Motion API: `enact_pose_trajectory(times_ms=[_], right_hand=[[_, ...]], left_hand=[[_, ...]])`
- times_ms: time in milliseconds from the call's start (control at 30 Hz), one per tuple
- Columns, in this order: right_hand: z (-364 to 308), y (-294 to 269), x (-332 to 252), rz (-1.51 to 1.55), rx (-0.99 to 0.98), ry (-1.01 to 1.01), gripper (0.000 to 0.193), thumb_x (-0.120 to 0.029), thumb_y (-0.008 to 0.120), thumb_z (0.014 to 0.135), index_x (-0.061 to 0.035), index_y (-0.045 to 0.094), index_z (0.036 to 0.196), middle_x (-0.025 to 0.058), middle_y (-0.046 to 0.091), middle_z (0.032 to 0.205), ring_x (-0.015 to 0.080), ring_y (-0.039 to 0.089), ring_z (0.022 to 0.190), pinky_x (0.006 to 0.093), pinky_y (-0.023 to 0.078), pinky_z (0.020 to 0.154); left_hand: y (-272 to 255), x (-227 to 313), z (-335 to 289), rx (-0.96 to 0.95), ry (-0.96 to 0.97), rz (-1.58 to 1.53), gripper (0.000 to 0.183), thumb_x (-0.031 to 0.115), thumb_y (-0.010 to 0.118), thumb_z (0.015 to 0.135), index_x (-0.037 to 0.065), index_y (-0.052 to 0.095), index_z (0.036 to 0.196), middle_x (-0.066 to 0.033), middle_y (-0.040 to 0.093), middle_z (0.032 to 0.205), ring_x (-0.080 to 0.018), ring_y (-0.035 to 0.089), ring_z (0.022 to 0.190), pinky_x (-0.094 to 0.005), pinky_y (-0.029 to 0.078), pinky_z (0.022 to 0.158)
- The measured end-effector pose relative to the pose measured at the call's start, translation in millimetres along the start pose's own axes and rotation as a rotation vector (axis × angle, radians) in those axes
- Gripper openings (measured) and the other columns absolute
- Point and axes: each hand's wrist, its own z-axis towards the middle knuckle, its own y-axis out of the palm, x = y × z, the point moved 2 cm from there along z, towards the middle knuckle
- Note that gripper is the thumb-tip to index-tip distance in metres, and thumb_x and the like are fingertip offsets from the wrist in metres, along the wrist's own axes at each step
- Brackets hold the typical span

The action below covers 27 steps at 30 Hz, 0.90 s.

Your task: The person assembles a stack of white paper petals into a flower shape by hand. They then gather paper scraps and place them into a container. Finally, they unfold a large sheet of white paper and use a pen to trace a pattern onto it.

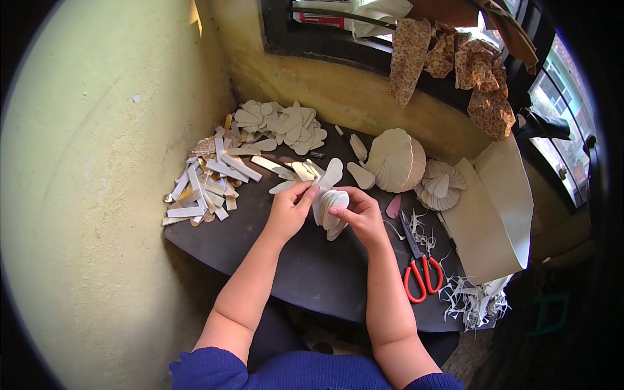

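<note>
My left hand (pixel 290 209) pinches a single cream, insole-shaped cut-out (pixel 333 171) between thumb and fingers. In my right hand (pixel 363 220) is a fanned stack of similar cream cut-outs (pixel 333 218), with the thumb pressed on top. Both hands meet over the middle of the dark table (pixel 299 266). Just beyond them lie loose cream pieces (pixel 304 170). To the right of my right hand are a small pink piece (pixel 393 207) and scissors with red handles (pixel 421 276), lying on the table with blades pointing away.
Strips and scraps (pixel 208 182) are heaped at the left by the wall. Behind lies a pile of cut-outs (pixel 286 123). Two fanned round stacks (pixel 393 159) (pixel 441 185) stand at the right, beside a bent cream sheet (pixel 497 208). Thin trimmings (pixel 478 302) cover the near right corner.
</note>
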Motion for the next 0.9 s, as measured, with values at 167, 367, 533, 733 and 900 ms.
enact_pose_trajectory(times_ms=[167,367,533,733,900], right_hand=[[1,4,3,-0.115,0.026,-0.068,0.041,-0.009,0.075,0.076,0.0009,0.061,0.113,0.0043,0.055,0.108,0.0138,0.059,0.095,0.0272,0.05,0.081],[2,4,1,-0.223,0.058,-0.101,0.041,-0.011,0.075,0.076,-0.0004,0.062,0.113,0.0039,0.052,0.107,0.0136,0.058,0.094,0.0274,0.05,0.081],[2,6,6,-0.254,0.071,-0.131,0.041,-0.011,0.075,0.076,0.0008,0.062,0.113,0.0043,0.053,0.107,0.0142,0.059,0.093,0.0278,0.05,0.08],[3,2,9,-0.27,0.061,-0.123,0.035,-0.012,0.076,0.076,0.0034,0.063,0.105,0.0052,0.055,0.107,0.0146,0.06,0.092,0.0274,0.051,0.077],[3,-1,11,-0.179,0.061,-0.023,0.036,-0.014,0.075,0.077,0.0029,0.061,0.105,0.0048,0.06,0.1,0.0134,0.062,0.087,0.0259,0.051,0.073]], left_hand=[[5,-2,-2,0.018,0.026,0.032,0.022,0.016,0.054,0.094,-0.004,0.063,0.099,0.0023,0.059,0.078,-0.0035,0.049,0.071,-0.0195,0.041,0.062],[4,-8,0,0.031,0.012,-0.039,0.022,0.015,0.055,0.093,-0.004,0.063,0.098,0.0016,0.059,0.074,-0.0029,0.048,0.067,-0.02,0.04,0.058],[2,6,-4,0.018,0.03,0.127,0.02,0.014,0.055,0.092,-0.004,0.063,0.094,0.0034,0.056,0.069,-0.0025,0.045,0.064,-0.0203,0.038,0.056],[1,7,-4,0.039,0.219,0.279,0.019,0.013,0.056,0.09,-0.004,0.064,0.096,-0.0078,0.06,0.068,-0.0124,0.052,0.061,-0.0266,0.042,0.057],[1,15,-5,0.029,0.217,0.352,0.021,0.014,0.057,0.089,-0.004,0.064,0.097,-0.0194,0.064,0.072,-0.0247,0.063,0.061,-0.0313,0.047,0.058]])
